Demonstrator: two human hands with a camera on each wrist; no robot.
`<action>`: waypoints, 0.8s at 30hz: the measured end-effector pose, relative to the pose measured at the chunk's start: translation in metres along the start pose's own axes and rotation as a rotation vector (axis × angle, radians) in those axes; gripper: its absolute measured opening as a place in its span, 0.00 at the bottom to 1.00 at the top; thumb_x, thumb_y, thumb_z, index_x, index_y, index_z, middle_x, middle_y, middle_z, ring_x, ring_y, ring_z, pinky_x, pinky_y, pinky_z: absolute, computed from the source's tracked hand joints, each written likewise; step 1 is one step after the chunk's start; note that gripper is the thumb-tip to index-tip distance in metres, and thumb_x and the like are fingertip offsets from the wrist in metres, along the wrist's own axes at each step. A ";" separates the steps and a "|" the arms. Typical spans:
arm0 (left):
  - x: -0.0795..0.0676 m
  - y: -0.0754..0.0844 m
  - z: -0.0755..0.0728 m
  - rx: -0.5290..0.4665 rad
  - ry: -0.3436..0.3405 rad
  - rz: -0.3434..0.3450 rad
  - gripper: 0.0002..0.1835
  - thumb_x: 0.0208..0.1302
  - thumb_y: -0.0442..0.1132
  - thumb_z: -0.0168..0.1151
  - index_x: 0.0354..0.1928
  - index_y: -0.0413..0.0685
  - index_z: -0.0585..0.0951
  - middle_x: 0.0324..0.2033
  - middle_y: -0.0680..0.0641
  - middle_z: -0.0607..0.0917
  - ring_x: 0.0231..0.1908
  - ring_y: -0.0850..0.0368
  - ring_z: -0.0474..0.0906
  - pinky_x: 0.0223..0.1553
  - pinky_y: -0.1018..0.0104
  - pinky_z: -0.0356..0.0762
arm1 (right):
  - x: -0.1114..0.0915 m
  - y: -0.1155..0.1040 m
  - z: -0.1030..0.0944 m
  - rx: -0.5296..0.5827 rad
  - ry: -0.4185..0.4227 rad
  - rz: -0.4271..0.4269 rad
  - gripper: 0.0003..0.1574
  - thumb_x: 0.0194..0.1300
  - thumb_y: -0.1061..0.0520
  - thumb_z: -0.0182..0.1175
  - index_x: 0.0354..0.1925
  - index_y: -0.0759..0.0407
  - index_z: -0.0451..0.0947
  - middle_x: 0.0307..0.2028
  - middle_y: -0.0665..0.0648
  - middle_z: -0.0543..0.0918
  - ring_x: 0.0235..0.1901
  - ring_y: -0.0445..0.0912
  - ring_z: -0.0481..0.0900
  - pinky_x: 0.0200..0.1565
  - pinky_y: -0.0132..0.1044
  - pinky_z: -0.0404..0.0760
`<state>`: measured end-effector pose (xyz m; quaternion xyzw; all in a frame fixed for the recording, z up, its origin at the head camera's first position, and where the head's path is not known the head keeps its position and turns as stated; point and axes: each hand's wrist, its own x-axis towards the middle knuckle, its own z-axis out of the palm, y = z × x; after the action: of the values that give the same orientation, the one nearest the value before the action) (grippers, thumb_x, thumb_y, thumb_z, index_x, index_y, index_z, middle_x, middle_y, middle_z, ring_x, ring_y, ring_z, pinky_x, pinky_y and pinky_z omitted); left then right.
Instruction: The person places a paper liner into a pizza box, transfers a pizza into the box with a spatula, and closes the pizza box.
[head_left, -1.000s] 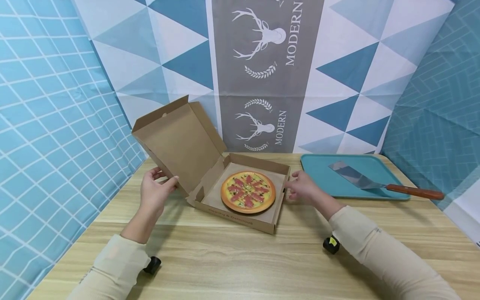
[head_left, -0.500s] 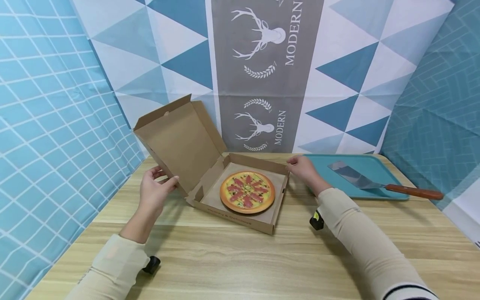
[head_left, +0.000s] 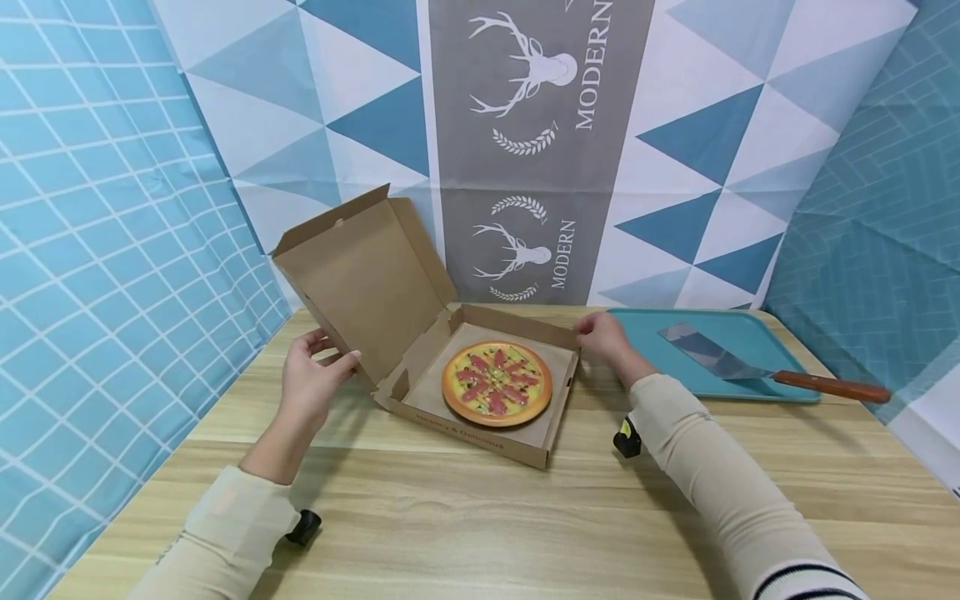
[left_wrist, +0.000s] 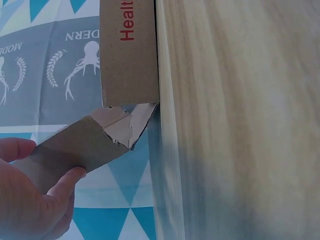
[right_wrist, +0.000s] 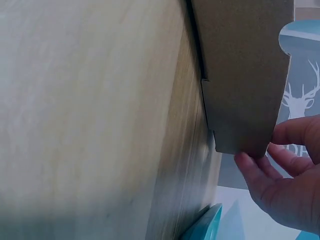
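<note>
A cardboard pizza box (head_left: 472,435) lies on the wooden table with its lid (head_left: 367,283) raised and leaning left. Inside its base sits a round pizza (head_left: 497,383) with pink strips on a yellow top. My left hand (head_left: 311,375) grips the near side edge of the lid, thumb on one face and fingers behind; the left wrist view shows the hand (left_wrist: 40,195) holding that side flap. At the base's far right corner, my right hand (head_left: 606,337) pinches the wall, and the right wrist view shows fingertips (right_wrist: 245,160) at the end of the cardboard wall.
To the right of the box is a teal tray (head_left: 652,333). Across it lies a spatula (head_left: 825,384) with a metal blade and a wooden handle that sticks out past the tray's right edge. A patterned wall covering (head_left: 525,167) stands behind the table.
My right hand has moved from the middle of the box's right side back to its far right corner and now pinches there. The left hand keeps its hold, and the lid has barely shifted.
</note>
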<state>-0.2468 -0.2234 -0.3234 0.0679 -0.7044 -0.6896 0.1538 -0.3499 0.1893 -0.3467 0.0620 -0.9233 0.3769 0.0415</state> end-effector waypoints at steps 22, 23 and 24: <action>0.004 0.000 0.005 0.055 -0.056 0.074 0.39 0.60 0.26 0.65 0.70 0.33 0.57 0.56 0.43 0.68 0.49 0.52 0.74 0.41 0.75 0.80 | -0.015 0.005 -0.006 0.020 0.027 0.018 0.09 0.59 0.68 0.60 0.39 0.72 0.78 0.36 0.65 0.82 0.28 0.47 0.80 0.34 0.36 0.82; 0.005 0.000 0.005 0.057 -0.061 0.082 0.39 0.60 0.27 0.65 0.70 0.33 0.57 0.56 0.42 0.68 0.50 0.50 0.74 0.41 0.75 0.80 | -0.017 0.005 -0.007 0.021 0.027 0.017 0.09 0.58 0.69 0.60 0.39 0.72 0.78 0.35 0.65 0.82 0.27 0.47 0.80 0.33 0.36 0.82; 0.006 0.000 0.006 0.061 -0.066 0.090 0.39 0.60 0.27 0.65 0.70 0.33 0.57 0.57 0.42 0.68 0.51 0.49 0.74 0.42 0.75 0.80 | -0.018 0.005 -0.008 0.020 0.028 0.018 0.09 0.57 0.69 0.60 0.39 0.72 0.78 0.35 0.64 0.82 0.27 0.46 0.80 0.33 0.36 0.82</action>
<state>-0.2541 -0.2193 -0.3230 0.0181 -0.7322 -0.6621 0.1589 -0.3329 0.1999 -0.3470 0.0490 -0.9193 0.3873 0.0503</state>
